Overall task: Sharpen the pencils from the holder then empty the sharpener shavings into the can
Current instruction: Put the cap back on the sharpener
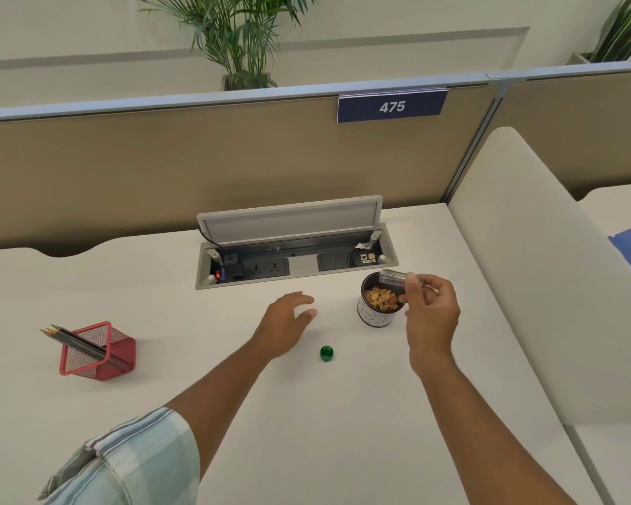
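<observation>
Nearest the camera, a striped sleeve (132,464) covers the left upper arm, and both bare forearms reach out over the white desk (343,450). A small green sharpener piece (326,353) sits alone on the desk between the two arms, touched by neither hand; it looks light and smooth, likely to skid if nudged, so it is best picked up by a pinch across its sides. To the far left the red mesh holder (97,353) stands with the pencils (75,340) leaning in it, points up and to the left; they look sharpened already, stiff but brittle at the tips, so taking them by the shaft would be safest. The left hand (288,322) hovers just above the desk with fingers loosely spread, holding nothing. The right hand (432,309) pinches the clear shavings container (397,278) between thumb and fingertips, tilted over the rim of the can (377,317), which shows a heap of curled shavings inside. The container seems thin, light plastic, easy to crack if squeezed, so a gentle hold at its end suits it; the can itself looks light enough to tip if knocked. Beyond lies the open socket box (296,260), then the partition (197,165) with its number plate (392,106).
</observation>
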